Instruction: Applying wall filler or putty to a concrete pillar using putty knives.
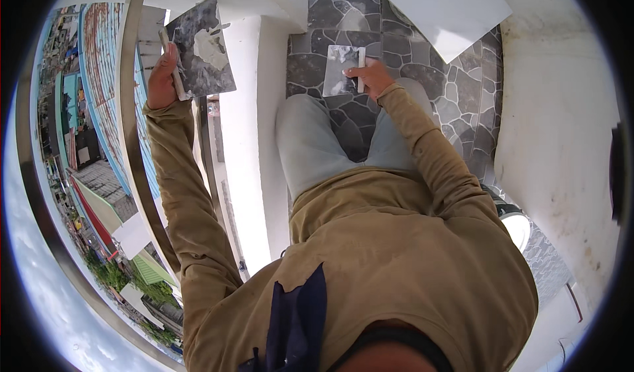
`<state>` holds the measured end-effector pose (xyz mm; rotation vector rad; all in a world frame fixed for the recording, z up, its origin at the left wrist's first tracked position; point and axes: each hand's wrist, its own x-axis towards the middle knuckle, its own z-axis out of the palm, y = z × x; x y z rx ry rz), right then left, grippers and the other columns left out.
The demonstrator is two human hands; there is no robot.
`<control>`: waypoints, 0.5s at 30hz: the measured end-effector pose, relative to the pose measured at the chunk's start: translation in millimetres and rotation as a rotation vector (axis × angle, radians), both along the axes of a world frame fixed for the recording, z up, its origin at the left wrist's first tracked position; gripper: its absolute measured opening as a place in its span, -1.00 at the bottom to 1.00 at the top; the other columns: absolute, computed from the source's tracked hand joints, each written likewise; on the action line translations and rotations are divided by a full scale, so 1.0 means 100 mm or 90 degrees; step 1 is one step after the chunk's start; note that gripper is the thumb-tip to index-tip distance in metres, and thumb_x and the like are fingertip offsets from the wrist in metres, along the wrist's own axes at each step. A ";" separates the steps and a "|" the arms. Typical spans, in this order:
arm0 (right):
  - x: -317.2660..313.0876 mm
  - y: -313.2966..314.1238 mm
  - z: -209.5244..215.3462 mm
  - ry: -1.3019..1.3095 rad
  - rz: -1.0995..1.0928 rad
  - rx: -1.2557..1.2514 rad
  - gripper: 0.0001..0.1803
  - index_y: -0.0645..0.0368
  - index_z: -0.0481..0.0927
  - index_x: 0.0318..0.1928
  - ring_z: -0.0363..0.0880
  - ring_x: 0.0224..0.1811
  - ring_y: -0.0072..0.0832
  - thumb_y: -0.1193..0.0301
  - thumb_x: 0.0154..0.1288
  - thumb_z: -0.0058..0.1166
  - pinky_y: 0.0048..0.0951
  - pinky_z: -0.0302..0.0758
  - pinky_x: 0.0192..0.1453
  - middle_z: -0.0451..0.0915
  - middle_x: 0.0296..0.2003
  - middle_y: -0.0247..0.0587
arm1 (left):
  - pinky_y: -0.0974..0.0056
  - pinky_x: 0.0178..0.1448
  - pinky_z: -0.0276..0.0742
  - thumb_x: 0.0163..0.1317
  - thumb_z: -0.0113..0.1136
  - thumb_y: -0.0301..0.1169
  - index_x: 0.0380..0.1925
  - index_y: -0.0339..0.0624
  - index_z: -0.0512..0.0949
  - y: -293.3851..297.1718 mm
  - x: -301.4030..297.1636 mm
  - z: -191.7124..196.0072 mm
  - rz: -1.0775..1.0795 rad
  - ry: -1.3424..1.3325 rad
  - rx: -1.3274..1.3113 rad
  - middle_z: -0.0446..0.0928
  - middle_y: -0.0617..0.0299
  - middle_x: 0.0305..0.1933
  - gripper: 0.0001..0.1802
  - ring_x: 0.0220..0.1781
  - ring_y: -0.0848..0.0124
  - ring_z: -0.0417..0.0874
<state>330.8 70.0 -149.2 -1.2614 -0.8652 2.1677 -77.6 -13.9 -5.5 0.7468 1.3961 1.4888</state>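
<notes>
My left hand (163,81), raised beside the railing at the upper left, is closed on the pale edge grip of a wide putty scraper (198,75). A lump of off-white putty (210,48) sits on its dark, smeared metal blade. In front of my knees, my right hand (374,77) grips a smaller putty scraper (338,85) by the light strip along its right edge. White putty streaks mark that blade, and my index finger rests across it. The two scrapers are well apart.
A metal railing (127,95) runs down my left, with rooftops (102,75) far below. Beside my left leg stands a white ledge (246,128). Dark stone-pattern floor (422,78) lies ahead. A white panel (442,12) is at the upper right, and a stained wall (561,121) rises on my right.
</notes>
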 end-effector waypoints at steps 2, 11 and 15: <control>-0.15 0.23 -0.52 -0.003 -0.018 0.025 -0.74 0.28 0.47 -0.23 0.50 -0.34 -0.53 0.54 0.02 0.17 -0.47 0.45 -0.27 0.49 -0.37 -0.32 | 0.31 0.15 0.38 0.33 -0.04 -0.20 0.12 -0.43 0.28 0.15 0.20 -0.04 -0.009 -0.037 -0.028 0.43 0.16 0.07 -0.47 0.03 0.40 0.47; -1.00 0.74 -1.73 -0.109 -0.059 -0.048 -0.67 0.32 0.50 -0.13 0.55 -0.26 -0.43 0.57 0.02 0.12 -0.39 0.50 -0.14 0.56 -0.26 -0.17 | 0.47 -0.68 0.19 0.29 -0.06 -0.04 -0.07 -0.38 0.28 0.12 0.09 -0.12 -0.267 -0.276 0.172 0.35 0.18 -0.41 -0.46 -0.57 0.53 0.29; -1.20 0.68 -1.81 -0.012 -0.132 -0.075 -0.68 0.35 0.51 -0.16 0.55 -0.30 -0.38 0.57 -0.01 0.13 -0.38 0.49 -0.17 0.56 -0.30 -0.14 | 0.34 -0.31 0.36 0.29 -0.04 -0.07 -0.03 -0.51 0.30 -0.07 -0.19 -0.29 -0.094 -0.115 0.054 0.41 0.04 -0.20 -0.41 -0.31 0.38 0.43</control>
